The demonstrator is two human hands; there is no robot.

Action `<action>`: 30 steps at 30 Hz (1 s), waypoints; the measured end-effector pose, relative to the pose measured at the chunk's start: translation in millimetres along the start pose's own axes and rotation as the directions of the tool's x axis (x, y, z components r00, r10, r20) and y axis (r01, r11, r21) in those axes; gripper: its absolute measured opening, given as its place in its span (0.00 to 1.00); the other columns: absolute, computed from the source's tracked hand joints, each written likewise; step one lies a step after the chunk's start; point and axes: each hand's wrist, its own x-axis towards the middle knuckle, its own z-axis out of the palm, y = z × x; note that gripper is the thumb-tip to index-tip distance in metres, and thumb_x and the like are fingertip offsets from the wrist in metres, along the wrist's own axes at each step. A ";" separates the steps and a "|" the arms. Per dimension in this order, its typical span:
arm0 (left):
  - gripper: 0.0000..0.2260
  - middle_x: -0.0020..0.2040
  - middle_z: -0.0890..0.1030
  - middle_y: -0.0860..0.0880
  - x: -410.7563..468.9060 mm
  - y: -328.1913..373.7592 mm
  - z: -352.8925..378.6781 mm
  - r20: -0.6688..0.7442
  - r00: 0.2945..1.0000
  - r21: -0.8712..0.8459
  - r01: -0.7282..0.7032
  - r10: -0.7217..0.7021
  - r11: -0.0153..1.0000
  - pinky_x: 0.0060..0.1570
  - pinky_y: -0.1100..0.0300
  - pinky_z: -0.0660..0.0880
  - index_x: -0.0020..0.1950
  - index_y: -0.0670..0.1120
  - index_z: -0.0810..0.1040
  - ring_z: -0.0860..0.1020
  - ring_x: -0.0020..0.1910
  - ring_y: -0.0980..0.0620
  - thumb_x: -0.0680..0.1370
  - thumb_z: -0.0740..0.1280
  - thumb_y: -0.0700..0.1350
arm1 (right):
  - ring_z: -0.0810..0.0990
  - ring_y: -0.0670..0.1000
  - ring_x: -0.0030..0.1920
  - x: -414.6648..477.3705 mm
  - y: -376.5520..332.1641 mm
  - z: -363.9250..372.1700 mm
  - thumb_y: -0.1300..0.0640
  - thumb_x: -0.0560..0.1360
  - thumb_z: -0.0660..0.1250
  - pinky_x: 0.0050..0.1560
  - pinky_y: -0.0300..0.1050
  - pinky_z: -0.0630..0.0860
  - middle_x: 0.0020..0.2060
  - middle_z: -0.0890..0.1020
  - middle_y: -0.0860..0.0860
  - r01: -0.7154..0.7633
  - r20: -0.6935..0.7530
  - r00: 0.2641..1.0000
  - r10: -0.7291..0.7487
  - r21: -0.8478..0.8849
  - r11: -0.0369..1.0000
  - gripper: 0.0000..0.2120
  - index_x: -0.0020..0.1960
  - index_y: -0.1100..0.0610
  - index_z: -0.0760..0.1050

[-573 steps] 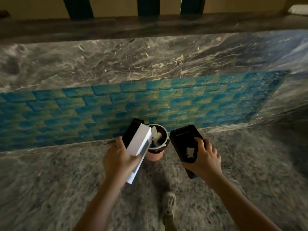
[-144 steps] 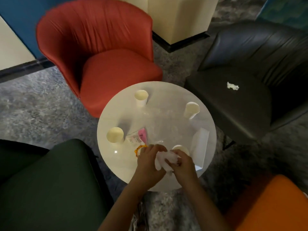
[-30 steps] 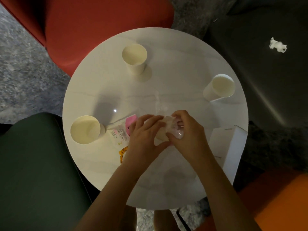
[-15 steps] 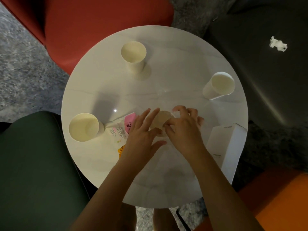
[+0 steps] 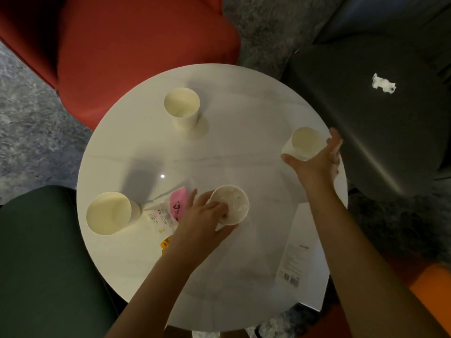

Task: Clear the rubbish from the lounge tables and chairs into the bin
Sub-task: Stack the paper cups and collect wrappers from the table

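On table (image 5: 244,98), right hand (image 5: 314,164) now off stuffed cup (image 5: 234,203)

Wrapper (image 5: 174,208) half under left hand (image 5: 202,219); box (image 5: 296,242) print unreadable; red chair (image 5: 127,50) cropped.

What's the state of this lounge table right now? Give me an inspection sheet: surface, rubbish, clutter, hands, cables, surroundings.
Surface: round white table, glossy, with a small glint of light.
Job's things: four paper cups. The near cup is filled with something crumpled; the far cup, left cup and right cup look empty. A pink and white wrapper lies between the left and near cups, a white box sits at the table's right edge, and a tissue lies on the black chair.
Clutter: nothing seen beyond the rubbish.
Hands: left hand grips the near cup at its rim; right hand is spread either side of the right cup, fingers straight.
Cables: nothing seen.
Surroundings: red chair, green chair, orange chair, grey carpet.
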 end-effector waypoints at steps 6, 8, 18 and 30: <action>0.08 0.40 0.79 0.48 6.0 4.7 -15.4 -0.144 0.982 -0.218 0.091 -0.125 0.972 0.38 0.72 0.67 0.36 0.41 0.77 0.77 0.41 0.47 0.67 0.76 0.41 | 0.67 0.54 0.64 8.8 7.5 16.4 0.57 0.66 0.75 0.63 0.51 0.67 0.66 0.68 0.52 0.093 -0.005 0.996 -0.093 0.077 0.993 0.36 0.68 0.50 0.61; 0.08 0.39 0.76 0.51 10.2 5.4 -29.4 -0.257 0.948 -0.270 0.116 -0.188 0.956 0.35 0.75 0.67 0.38 0.42 0.78 0.75 0.38 0.51 0.68 0.75 0.43 | 0.68 0.51 0.62 -7.7 10.2 14.8 0.59 0.65 0.75 0.56 0.42 0.70 0.65 0.67 0.51 0.248 0.007 0.968 -0.250 0.098 0.964 0.37 0.68 0.49 0.62; 0.09 0.41 0.80 0.49 16.7 19.4 -67.2 -0.359 0.928 -0.295 -0.007 -0.104 0.956 0.38 0.69 0.71 0.42 0.41 0.79 0.77 0.40 0.52 0.70 0.70 0.46 | 0.75 0.47 0.56 -99.6 3.2 27.7 0.52 0.61 0.79 0.55 0.36 0.75 0.59 0.75 0.53 0.591 0.332 0.704 -0.627 0.215 0.777 0.48 0.71 0.47 0.52; 0.19 0.46 0.84 0.54 1.6 12.4 -62.6 -0.057 0.997 0.070 -0.045 0.049 0.997 0.63 0.39 0.60 0.43 0.50 0.82 0.74 0.61 0.42 0.76 0.55 0.58 | 0.69 0.35 0.59 -118.4 -6.2 26.2 0.50 0.61 0.78 0.53 0.20 0.67 0.61 0.68 0.42 0.585 0.294 0.659 -0.692 0.378 0.718 0.48 0.69 0.37 0.51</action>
